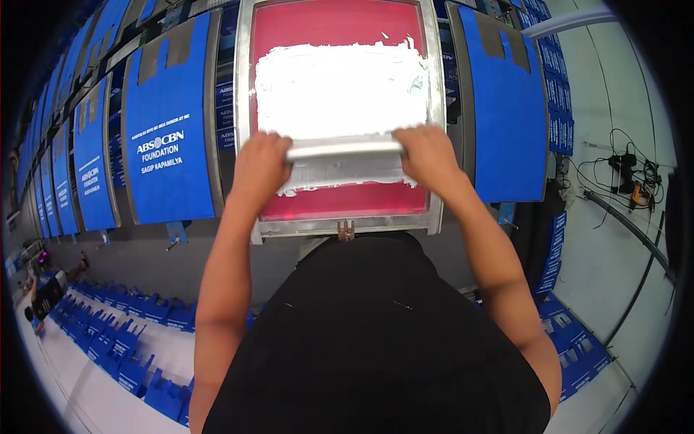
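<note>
A screen printing frame (434, 87) with metal sides and red mesh (325, 18) lies in front of me. Thick white ink (332, 83) covers the middle of the mesh. Across it runs a long pale squeegee (343, 150), near the lower part of the ink. My left hand (262, 168) is closed round its left end, and my right hand (428, 155) grips the right end. Thinner, streaked ink shows on the near side of the squeegee. A small metal clip (346, 231) sits at the frame's near edge, by my body. What lies under the mesh is hidden.
Blue bag panels on boards flank the frame, a printed one (163, 130) at left and a plain one (504, 116) at right. Blue bags (119, 354) lie in rows behind at lower left. Cables (629, 170) lie at right. Another person (47, 296) is far left.
</note>
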A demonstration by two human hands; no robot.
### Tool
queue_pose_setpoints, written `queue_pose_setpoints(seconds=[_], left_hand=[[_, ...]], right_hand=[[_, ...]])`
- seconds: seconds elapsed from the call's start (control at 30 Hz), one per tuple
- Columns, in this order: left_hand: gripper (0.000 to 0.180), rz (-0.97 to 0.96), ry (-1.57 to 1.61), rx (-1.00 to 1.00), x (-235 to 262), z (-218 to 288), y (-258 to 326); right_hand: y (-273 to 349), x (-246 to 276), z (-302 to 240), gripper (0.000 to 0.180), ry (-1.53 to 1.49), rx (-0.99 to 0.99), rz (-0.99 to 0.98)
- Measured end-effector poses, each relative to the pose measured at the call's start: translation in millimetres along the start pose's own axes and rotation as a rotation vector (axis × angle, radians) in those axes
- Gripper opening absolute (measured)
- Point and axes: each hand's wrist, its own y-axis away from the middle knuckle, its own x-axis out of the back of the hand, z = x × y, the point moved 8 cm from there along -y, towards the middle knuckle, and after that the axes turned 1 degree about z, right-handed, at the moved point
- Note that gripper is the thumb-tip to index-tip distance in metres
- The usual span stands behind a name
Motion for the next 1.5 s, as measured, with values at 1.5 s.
queue_pose_setpoints(seconds=[1.5], left_hand=[[0.033,-0.042,-0.039,0.086,7,-66,-142]], right_hand=[[-131,-3,63,0.043,0.133,-0.11,-0.133]])
